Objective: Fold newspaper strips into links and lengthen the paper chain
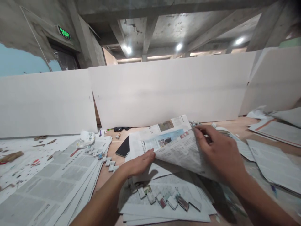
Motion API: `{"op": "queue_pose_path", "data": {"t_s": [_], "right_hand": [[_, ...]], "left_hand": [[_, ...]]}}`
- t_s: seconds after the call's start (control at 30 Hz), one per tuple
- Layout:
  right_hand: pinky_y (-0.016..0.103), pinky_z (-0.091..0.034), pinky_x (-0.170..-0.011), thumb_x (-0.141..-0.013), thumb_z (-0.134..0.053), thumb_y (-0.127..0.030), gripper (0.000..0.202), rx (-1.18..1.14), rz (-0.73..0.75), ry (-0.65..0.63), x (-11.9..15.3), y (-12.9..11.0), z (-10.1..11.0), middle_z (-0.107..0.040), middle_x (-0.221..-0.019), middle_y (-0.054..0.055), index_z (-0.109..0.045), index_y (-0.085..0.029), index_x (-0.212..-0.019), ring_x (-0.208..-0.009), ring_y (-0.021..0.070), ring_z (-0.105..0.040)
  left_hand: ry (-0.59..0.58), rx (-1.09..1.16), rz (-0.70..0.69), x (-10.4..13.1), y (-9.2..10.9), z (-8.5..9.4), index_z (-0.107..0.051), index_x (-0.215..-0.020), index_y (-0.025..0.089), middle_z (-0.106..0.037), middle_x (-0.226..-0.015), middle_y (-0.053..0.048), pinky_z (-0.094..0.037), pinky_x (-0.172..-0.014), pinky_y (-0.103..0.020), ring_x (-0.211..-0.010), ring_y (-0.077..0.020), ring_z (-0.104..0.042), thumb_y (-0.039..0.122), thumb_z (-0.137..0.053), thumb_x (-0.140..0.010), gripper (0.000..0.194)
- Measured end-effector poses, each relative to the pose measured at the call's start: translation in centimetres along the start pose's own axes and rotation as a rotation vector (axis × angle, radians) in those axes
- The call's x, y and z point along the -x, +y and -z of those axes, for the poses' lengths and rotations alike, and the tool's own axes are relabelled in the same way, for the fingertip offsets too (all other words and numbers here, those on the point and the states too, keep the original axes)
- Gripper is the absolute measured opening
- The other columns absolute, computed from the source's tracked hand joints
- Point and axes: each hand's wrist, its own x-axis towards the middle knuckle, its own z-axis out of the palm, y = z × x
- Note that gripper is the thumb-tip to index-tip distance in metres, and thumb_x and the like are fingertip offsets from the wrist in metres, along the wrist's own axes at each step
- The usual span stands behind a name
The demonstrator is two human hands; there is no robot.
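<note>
A printed newspaper sheet (181,153) is lifted and bent over in front of me, its near part tilted up. My right hand (218,150) pinches its upper right edge between thumb and fingers. At the left end of the bend, my left hand (142,161) grips the sheet with its fingertips close together; the underside of that hand is hidden. Beneath lie more newspaper sheets in a stack (164,216). On that stack a zigzag chain of small folded paper pieces (162,200) runs across, partly in the sheet's shadow.
Left of the sheet lies a black phone (123,147), with folded paper blocks (110,164) nearby. A larger newspaper pile (63,175) spreads at the left, and loose newspapers (277,160) lie at the right. White boards (169,91) stand along the back.
</note>
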Motion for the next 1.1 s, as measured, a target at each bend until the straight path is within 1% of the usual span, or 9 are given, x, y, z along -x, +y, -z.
{"op": "queue_pose_path", "data": {"t_s": [0.13, 0.27, 0.33, 0.4, 0.47, 0.6, 0.7, 0.87, 1.1], "right_hand": [[0.029, -0.047, -0.061, -0.094, -0.047, -0.036, 0.025, -0.083, 0.025, 0.016, 1.7, -1.0, 0.1, -0.074, -0.083, 0.005, -0.065, -0.023, -0.105, -0.067, 0.0219, -0.069], [0.026, -0.05, -0.059, -0.092, -0.05, -0.028, 0.022, -0.36, 0.452, -0.447, 7.3, -3.6, -0.2, -0.075, -0.078, 0.001, -0.067, -0.028, -0.106, -0.064, 0.0194, -0.07], [0.024, -0.051, -0.058, -0.087, -0.062, -0.037, 0.021, -0.487, 0.521, -0.663, 8.3, -4.4, 0.0, -0.077, -0.082, 0.0, -0.069, -0.03, -0.105, -0.068, 0.0198, -0.071], [0.026, -0.054, -0.065, -0.087, -0.063, -0.041, 0.025, -0.513, 0.431, -0.76, 7.2, -4.3, -0.1, -0.077, -0.092, 0.003, -0.069, -0.029, -0.108, -0.078, 0.0209, -0.072], [0.03, -0.054, -0.074, -0.093, -0.056, -0.042, 0.023, -0.475, 0.309, -0.743, 4.0, -2.9, -1.1, -0.076, -0.097, 0.004, -0.071, -0.026, -0.103, -0.083, 0.0212, -0.071], [0.041, -0.048, -0.092, -0.092, -0.055, -0.044, 0.037, -0.276, 0.0, -0.487, -3.3, 3.3, -5.9, -0.07, -0.116, 0.015, -0.066, -0.017, -0.115, -0.109, 0.0293, -0.063], [0.041, -0.048, -0.088, -0.079, -0.071, -0.047, 0.054, -0.212, -0.299, -0.535, -5.8, 8.1, -9.3, -0.067, -0.118, 0.023, -0.065, -0.01, -0.118, -0.107, 0.035, -0.064], [0.035, -0.051, -0.075, -0.079, -0.069, -0.046, 0.058, -0.257, -0.354, -0.601, -4.9, 11.1, -10.9, -0.07, -0.112, 0.025, -0.064, -0.006, -0.12, -0.093, 0.0321, -0.069], [0.033, -0.052, -0.07, -0.081, -0.062, -0.043, 0.039, -0.339, -0.25, -0.714, -4.8, 9.7, -10.8, -0.076, -0.094, 0.011, -0.072, -0.014, -0.106, -0.081, 0.0287, -0.07]], "left_hand": [[0.097, 0.013, -0.127, -1.1, -0.6, -0.4, -0.06, -0.133, 0.023, -0.051, -0.147, -0.003, -0.026, -0.117, -0.037, -0.139, -0.023, -0.042, 0.064, -0.011, -0.097, 0.073], [0.191, -0.084, -0.084, -1.6, -2.3, -0.3, -0.074, -0.106, 0.02, -0.071, -0.12, -0.006, -0.044, -0.101, -0.035, -0.114, -0.0256, -0.063, 0.059, -0.024, -0.098, 0.064], [0.212, -0.119, -0.089, -1.7, -3.0, -0.1, -0.074, -0.103, 0.019, -0.073, -0.114, -0.007, -0.047, -0.095, -0.033, -0.107, -0.026, -0.065, 0.054, -0.041, -0.093, 0.049], [0.25, -0.144, -0.086, -1.9, -3.7, 0.0, -0.073, -0.105, 0.02, -0.072, -0.115, -0.007, -0.047, -0.095, -0.032, -0.108, -0.0262, -0.064, 0.046, -0.052, -0.089, 0.037], [0.311, -0.172, -0.068, -2.0, -4.2, 0.0, -0.071, -0.107, 0.02, -0.071, -0.117, -0.008, -0.045, -0.098, -0.033, -0.11, -0.0265, -0.063, 0.038, -0.055, -0.086, 0.032], [0.392, -0.233, -0.055, -2.1, -5.3, -0.5, -0.067, -0.107, 0.019, -0.067, -0.119, -0.01, -0.042, -0.101, -0.037, -0.112, -0.0267, -0.06, 0.027, -0.056, -0.084, 0.026], [0.406, -0.271, -0.082, -2.2, -5.8, -0.9, -0.065, -0.107, 0.019, -0.064, -0.12, -0.011, -0.04, -0.104, -0.038, -0.117, -0.0266, -0.056, 0.025, -0.055, -0.085, 0.025], [0.389, -0.289, -0.11, -2.5, -5.8, -1.5, -0.062, -0.114, 0.021, -0.06, -0.128, -0.011, -0.038, -0.108, -0.039, -0.124, -0.0267, -0.052, 0.025, -0.055, -0.087, 0.028], [0.385, -0.287, -0.069, -2.8, -5.4, -2.5, -0.049, -0.135, 0.02, -0.038, -0.151, -0.015, -0.034, -0.113, -0.046, -0.139, -0.0306, -0.037, 0.025, -0.052, -0.087, 0.049]]}}
